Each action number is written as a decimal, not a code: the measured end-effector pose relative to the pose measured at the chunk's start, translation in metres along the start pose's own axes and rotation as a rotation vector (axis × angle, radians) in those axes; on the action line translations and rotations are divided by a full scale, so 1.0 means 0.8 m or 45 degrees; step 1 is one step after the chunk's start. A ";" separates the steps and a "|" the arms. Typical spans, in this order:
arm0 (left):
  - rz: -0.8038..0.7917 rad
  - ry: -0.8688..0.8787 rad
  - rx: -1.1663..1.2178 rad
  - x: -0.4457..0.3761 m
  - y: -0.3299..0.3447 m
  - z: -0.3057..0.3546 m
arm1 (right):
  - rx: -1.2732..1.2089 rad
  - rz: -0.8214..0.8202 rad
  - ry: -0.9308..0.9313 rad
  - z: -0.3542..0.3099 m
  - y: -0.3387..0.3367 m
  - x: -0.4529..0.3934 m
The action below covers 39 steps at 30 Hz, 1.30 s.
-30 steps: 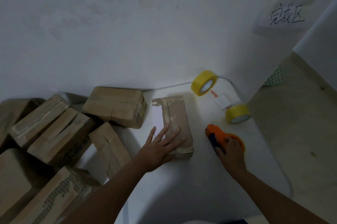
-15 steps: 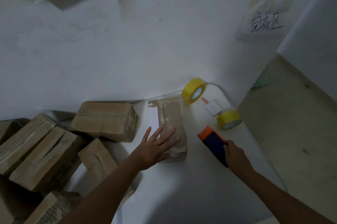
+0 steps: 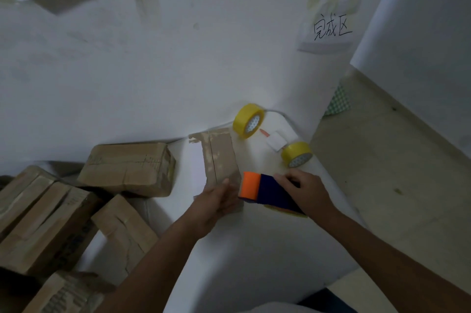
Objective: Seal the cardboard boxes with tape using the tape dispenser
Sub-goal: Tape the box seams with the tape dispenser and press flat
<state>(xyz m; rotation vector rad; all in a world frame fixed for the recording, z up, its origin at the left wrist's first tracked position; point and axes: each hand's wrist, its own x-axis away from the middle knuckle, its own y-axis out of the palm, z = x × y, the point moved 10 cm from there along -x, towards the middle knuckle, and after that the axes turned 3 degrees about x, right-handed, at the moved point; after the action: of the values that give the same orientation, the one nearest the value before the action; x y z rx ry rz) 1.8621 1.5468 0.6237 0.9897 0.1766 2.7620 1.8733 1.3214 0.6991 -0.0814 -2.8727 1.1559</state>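
You are at the start of taping this one: the cardboard box (image 3: 221, 160) lies on the white table (image 3: 254, 249) with its centre seam showing bare, no fresh strip along it as far as the view tells. Your left hand (image 3: 216, 200) clasps its near end, fingers wrapped round the edge, while your right hand (image 3: 304, 190) grips the tape dispenser (image 3: 265, 189), its orange nose touching that same end. Two yellow tape rolls (image 3: 248, 120) wait beyond. The stacked boxes (image 3: 46, 210) at your left look still to do, though their seams are hard to judge.
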 end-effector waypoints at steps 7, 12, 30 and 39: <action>-0.074 -0.028 0.126 0.010 0.013 0.007 | -0.009 -0.044 0.000 -0.006 0.001 0.006; -0.048 0.032 0.117 0.016 0.016 0.016 | -0.031 -0.045 -0.013 -0.007 0.003 0.008; 0.174 0.164 -0.078 0.032 -0.004 0.018 | 0.272 -0.137 -0.095 -0.020 0.018 0.001; 0.407 0.226 0.041 0.044 -0.077 0.029 | 0.438 -0.204 -0.238 -0.023 0.015 -0.018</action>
<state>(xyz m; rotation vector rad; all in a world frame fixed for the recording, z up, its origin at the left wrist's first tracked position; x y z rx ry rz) 1.8592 1.6158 0.6521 0.8424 0.0957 3.1491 1.8889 1.3418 0.7032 0.2765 -2.7136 1.6779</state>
